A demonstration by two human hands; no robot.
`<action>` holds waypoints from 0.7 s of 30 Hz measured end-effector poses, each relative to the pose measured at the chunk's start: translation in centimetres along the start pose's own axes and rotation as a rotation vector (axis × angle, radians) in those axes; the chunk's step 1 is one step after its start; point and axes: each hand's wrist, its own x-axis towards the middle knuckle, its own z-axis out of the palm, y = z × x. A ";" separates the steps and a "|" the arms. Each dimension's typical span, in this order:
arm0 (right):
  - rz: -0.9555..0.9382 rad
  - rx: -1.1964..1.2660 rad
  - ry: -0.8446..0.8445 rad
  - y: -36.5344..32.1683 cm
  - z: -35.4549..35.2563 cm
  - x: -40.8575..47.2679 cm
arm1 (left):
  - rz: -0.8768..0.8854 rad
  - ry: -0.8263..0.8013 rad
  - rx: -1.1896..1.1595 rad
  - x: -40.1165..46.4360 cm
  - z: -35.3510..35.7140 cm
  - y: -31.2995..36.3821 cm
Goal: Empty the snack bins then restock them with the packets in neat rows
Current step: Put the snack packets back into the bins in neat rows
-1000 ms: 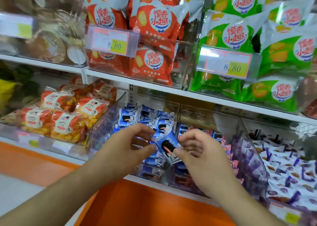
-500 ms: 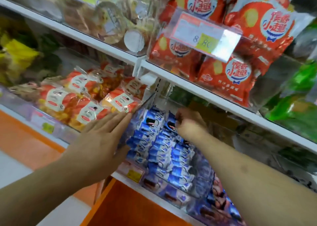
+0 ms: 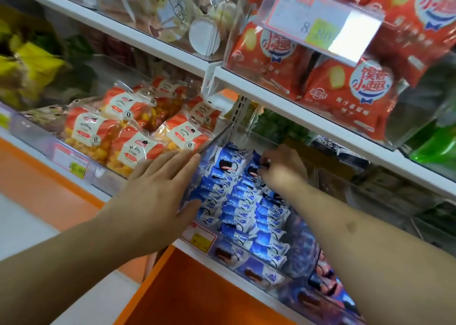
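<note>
The small packets [image 3: 237, 201] in the clear bin are blue and white, each with a dark round biscuit print. At ten o'clock from them, bags [image 3: 128, 132] are orange-red with cream labels – yellow snacks inside. At one o'clock, orange-red bags [image 3: 350, 95] carry a white-and-blue round emblem.

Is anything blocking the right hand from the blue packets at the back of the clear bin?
Nothing visible. The right hand is already inside the clear bin, fingers curled on a blue packet in the back row. The left hand lies flat against the bin's outer side wall, outside the path.
</note>
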 end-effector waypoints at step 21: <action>-0.246 0.514 -0.865 -7.6 16.1 -32.8 | 0.147 -0.695 -0.070 -13.6 8.4 -7.1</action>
